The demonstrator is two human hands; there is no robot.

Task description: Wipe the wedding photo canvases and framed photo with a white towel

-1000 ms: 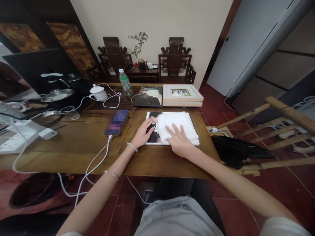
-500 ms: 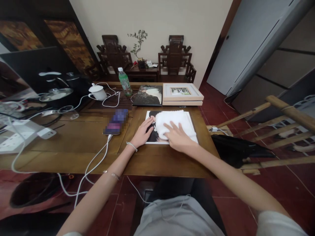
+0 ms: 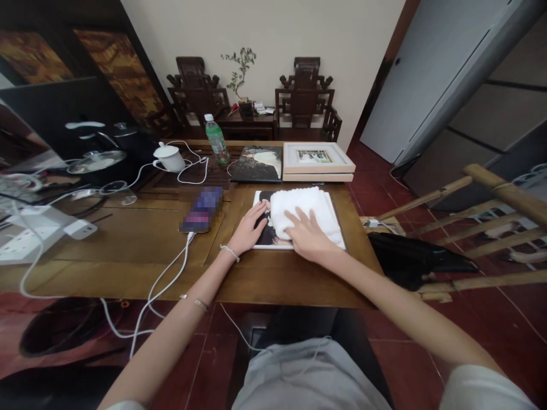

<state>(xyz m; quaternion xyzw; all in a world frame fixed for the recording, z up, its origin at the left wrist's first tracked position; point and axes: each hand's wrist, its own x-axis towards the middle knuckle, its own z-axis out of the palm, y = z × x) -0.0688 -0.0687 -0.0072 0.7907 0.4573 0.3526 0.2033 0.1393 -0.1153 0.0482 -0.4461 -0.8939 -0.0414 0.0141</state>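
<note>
A photo panel [image 3: 267, 236] with a white edge lies flat on the wooden table [image 3: 273, 279], close to its right end. A folded white towel [image 3: 307, 204] covers most of the panel's middle and right. My right hand [image 3: 308, 234] lies on the towel with its fingers spread, pressing it down on the panel. At the panel's left edge rests my left hand [image 3: 251, 228], fingers stretched out over the dark part of the picture. The towel hides much of the picture.
Behind the panel lie a dark photo panel [image 3: 258, 164] and stacked pale frames [image 3: 318, 158]. A green-labelled bottle [image 3: 217, 139], a white lidded cup [image 3: 169, 158] and a phone [image 3: 201, 209] on a cable stand or lie leftward. Farther left are a power strip [image 3: 32, 233] and pots [image 3: 98, 165].
Both hands and the towel keep nearly the same place on the panel. The view has shifted very slightly.
</note>
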